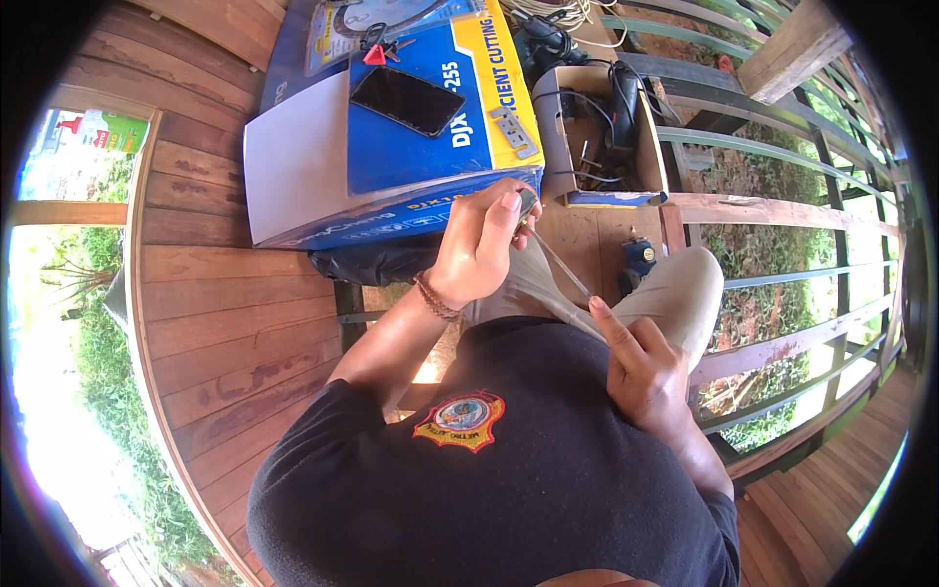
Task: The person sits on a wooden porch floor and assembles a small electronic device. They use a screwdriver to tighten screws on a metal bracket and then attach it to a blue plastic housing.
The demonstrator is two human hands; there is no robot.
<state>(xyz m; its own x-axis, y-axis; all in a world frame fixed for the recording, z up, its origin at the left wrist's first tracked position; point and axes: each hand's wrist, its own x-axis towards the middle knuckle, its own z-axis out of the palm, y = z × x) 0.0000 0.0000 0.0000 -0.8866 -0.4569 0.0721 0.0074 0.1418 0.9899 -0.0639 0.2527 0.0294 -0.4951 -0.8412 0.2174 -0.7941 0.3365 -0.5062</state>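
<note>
My left hand (479, 240) is raised in front of my chest, its fingers pinched round a small, dark greenish piece (528, 203) whose kind I cannot make out. My right hand (646, 367) is closed on a slim tool with a long thin shaft (562, 264), the index finger stretched along it. That shaft slants up and left, its far end at the piece in my left hand. The tool's handle is hidden in my palm. A large blue, yellow and white box (313, 176) stands just beyond my left hand.
On the box lie a black phone (408, 101), a metal hinge-like plate (514, 134) and keys with a red tag (376, 54). To its right, an open carton (553, 127) holds cables and a dark tool. A small blue-black device (639, 256) is beside my knee. Slatted railing (782, 208) runs along the right.
</note>
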